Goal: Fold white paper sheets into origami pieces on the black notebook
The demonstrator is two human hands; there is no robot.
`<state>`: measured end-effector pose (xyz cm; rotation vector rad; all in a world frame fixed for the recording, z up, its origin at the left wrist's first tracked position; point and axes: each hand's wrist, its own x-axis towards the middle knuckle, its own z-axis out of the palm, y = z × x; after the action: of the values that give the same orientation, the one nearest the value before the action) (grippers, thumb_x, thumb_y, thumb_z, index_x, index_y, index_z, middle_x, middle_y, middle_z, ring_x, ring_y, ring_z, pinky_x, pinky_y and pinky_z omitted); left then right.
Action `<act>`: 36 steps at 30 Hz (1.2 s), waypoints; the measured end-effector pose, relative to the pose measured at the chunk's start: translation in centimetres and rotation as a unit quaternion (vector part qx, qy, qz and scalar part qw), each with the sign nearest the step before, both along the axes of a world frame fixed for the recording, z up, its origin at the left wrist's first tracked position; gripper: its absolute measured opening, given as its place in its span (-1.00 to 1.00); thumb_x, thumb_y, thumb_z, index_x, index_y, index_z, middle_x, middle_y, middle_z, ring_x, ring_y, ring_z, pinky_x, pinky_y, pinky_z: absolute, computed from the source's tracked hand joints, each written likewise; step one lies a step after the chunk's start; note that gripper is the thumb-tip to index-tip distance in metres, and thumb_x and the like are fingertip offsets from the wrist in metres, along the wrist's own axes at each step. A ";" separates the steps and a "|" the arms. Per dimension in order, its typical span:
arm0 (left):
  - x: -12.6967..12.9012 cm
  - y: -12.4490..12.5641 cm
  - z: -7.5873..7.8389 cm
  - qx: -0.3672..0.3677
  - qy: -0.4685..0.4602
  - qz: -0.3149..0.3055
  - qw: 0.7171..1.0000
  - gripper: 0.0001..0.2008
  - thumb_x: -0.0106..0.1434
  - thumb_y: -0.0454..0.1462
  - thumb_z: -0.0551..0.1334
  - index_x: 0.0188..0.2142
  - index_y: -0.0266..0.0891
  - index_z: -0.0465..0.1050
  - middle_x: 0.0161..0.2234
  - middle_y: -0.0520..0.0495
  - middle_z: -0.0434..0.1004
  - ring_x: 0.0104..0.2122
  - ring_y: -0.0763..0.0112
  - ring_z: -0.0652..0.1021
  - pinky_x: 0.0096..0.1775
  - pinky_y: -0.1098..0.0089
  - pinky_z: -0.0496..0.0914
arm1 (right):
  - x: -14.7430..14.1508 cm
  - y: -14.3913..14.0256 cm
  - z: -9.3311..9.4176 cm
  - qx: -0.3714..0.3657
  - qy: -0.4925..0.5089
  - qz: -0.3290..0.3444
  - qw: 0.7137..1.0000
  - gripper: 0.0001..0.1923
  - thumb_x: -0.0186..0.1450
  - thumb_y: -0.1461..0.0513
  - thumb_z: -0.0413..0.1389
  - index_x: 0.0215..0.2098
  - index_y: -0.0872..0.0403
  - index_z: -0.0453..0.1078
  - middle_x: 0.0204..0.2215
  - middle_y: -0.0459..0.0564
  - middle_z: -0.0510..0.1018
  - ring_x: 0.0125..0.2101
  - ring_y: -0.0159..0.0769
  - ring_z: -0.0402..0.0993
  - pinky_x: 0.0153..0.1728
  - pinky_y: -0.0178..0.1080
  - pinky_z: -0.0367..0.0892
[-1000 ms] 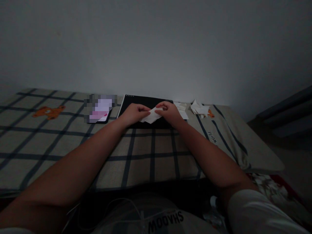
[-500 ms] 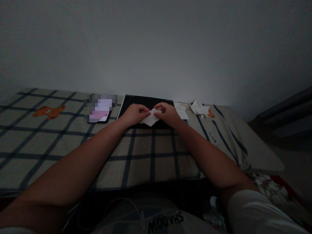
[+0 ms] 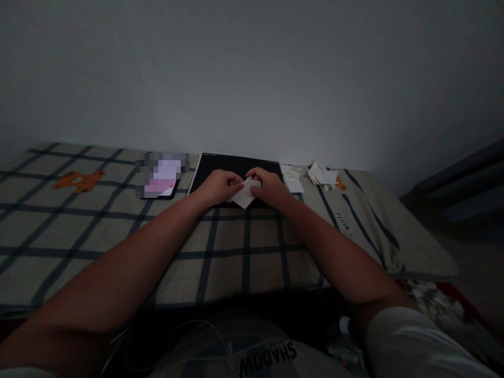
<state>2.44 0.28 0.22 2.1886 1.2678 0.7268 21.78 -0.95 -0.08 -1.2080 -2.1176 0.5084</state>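
A small folded piece of white paper [image 3: 244,197] is held between both hands, with one corner pointing toward me. My left hand [image 3: 219,186] pinches its left side between thumb and fingers. On the other side, my right hand [image 3: 268,186] grips the paper's right edge, thumb on top. Both hands are just above the near part of a black notebook or pad [image 3: 232,164] with a row of small white marks along its far edge. The fingertips partly hide the paper's far side.
To the left lies a phone [image 3: 161,184] with its screen lit, partly pixelated. Right of the pad are flat white papers [image 3: 293,179] and a folded paper shape [image 3: 322,176]. A checked cloth [image 3: 228,247] covers the table against a wall. A plastic bottle [image 3: 346,341] stands below the table edge.
The folded paper has shifted slightly toward me and turned a little. My right fingers have changed their hold at its edge. Everything else stays put.
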 end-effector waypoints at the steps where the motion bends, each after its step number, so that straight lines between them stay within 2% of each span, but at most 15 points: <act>1: 0.0 0.0 0.0 0.000 0.000 0.000 1.000 -0.76 0.18 -0.15 0.22 -0.35 -0.28 0.55 -0.45 -0.03 0.56 -0.49 0.45 0.47 -0.47 0.45 0.25 | 0.0 0.0 0.0 0.002 -0.003 -0.003 1.000 -0.59 0.05 0.37 0.07 -0.11 0.10 0.38 -0.36 -0.07 0.48 -0.40 -0.34 0.37 -0.31 -0.28 0.23; 7: 0.1 0.0 -0.1 -0.008 -0.019 0.019 1.000 -0.78 0.12 -0.16 0.26 -0.33 -0.24 0.59 -0.45 -0.03 0.59 -0.47 0.40 0.51 -0.40 0.42 0.34 | 0.0 0.1 -0.2 0.013 0.015 -0.028 0.999 -0.60 0.03 0.38 0.07 -0.14 0.09 0.39 -0.35 -0.07 0.50 -0.40 -0.32 0.37 -0.30 -0.26 0.26; 13: -0.1 0.1 -0.2 -0.021 -0.043 0.011 0.999 -0.72 0.13 -0.21 0.22 -0.21 -0.24 0.62 -0.32 -0.06 0.65 -0.35 0.32 0.57 -0.32 0.40 0.38 | 0.5 0.7 -0.3 0.044 0.026 -0.054 0.997 -0.65 0.06 0.37 0.06 -0.16 0.09 0.41 -0.37 -0.07 0.49 -0.44 -0.34 0.31 -0.32 -0.26 0.23; 17: -0.4 0.5 -0.5 -0.022 -0.032 0.013 0.999 -0.71 0.12 -0.23 0.21 -0.21 -0.23 0.63 -0.33 -0.05 0.65 -0.35 0.31 0.58 -0.35 0.41 0.37 | 0.5 0.7 -0.3 0.049 0.034 -0.057 0.997 -0.69 0.11 0.33 0.07 -0.15 0.09 0.42 -0.47 -0.12 0.44 -0.47 -0.34 0.28 -0.35 -0.26 0.22; 22: -0.3 0.3 -0.2 0.003 -0.035 0.039 0.999 -0.68 0.09 -0.26 0.19 -0.20 -0.27 0.62 -0.42 -0.04 0.61 -0.43 0.36 0.54 -0.42 0.44 0.31 | 0.3 0.6 -0.1 0.055 0.061 -0.062 0.995 -0.72 0.12 0.32 0.10 -0.17 0.10 0.43 -0.46 -0.10 0.48 -0.44 -0.34 0.35 -0.32 -0.26 0.25; 27: 0.1 -0.3 0.0 0.028 -0.074 0.027 0.996 -0.54 0.09 -0.29 0.19 0.02 -0.31 0.47 -0.45 0.00 0.56 -0.46 0.42 0.50 -0.39 0.46 0.32 | 0.5 1.1 -0.5 0.039 0.100 -0.080 0.991 -0.78 0.14 0.27 0.15 -0.21 0.08 0.44 -0.42 -0.06 0.55 -0.42 -0.31 0.43 -0.33 -0.24 0.30; 29: 0.1 -0.3 -0.1 0.042 -0.076 0.009 0.996 -0.58 0.11 -0.29 0.17 -0.01 -0.30 0.48 -0.44 0.00 0.56 -0.46 0.44 0.49 -0.39 0.46 0.31 | 0.6 1.3 -0.7 0.039 0.112 -0.081 0.990 -0.80 0.13 0.26 0.16 -0.24 0.08 0.44 -0.40 -0.05 0.57 -0.40 -0.30 0.46 -0.31 -0.23 0.32; 33: 0.0 -0.2 -0.4 0.045 -0.036 -0.003 0.998 -0.72 0.15 -0.25 0.16 -0.24 -0.27 0.60 -0.44 -0.04 0.57 -0.49 0.43 0.46 -0.43 0.44 0.27 | 0.6 1.5 -0.8 0.036 0.131 -0.077 0.988 -0.84 0.14 0.26 0.18 -0.27 0.07 0.43 -0.39 -0.04 0.57 -0.37 -0.29 0.48 -0.30 -0.22 0.36; 36: 0.0 0.1 -0.5 0.037 -0.022 0.010 0.999 -0.69 0.16 -0.22 0.18 -0.18 -0.26 0.61 -0.41 -0.05 0.60 -0.47 0.40 0.47 -0.39 0.42 0.30 | 0.5 1.5 -0.7 0.036 0.154 -0.078 0.984 -0.82 0.15 0.22 0.19 -0.26 0.07 0.42 -0.39 -0.04 0.55 -0.37 -0.30 0.47 -0.31 -0.22 0.37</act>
<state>2.42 0.36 -0.30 2.2102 1.2602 0.8374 22.27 0.54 -0.81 -1.1623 -1.7513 0.5083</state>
